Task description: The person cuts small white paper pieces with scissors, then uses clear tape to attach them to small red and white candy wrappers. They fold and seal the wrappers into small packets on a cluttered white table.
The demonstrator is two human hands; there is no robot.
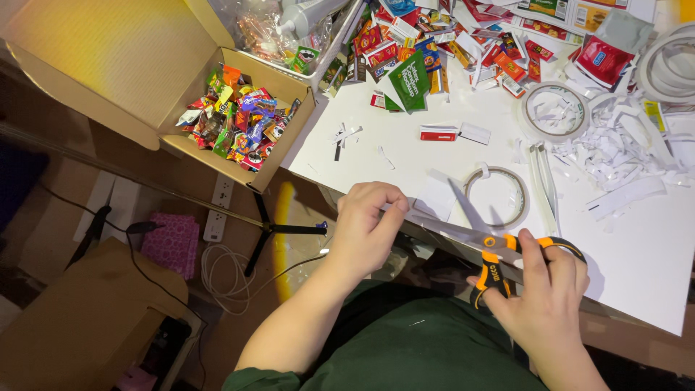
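The right hand (546, 289) grips open scissors (481, 235) while the left hand (369, 224) pinches paper (436, 197) beside the blades, so fingertips risk a nick.

Orange-and-black scissors (499, 253), blades open, bite a white paper piece (434, 199) at the table's near edge.

Tape roll (670, 61) at upper right cut by the frame edge, cardboard box (94, 65) flap cut at upper left, whatever the left hand (365, 232) pinches hidden by its fingers, scissors (499, 250) handles partly covered by the right hand (543, 289).
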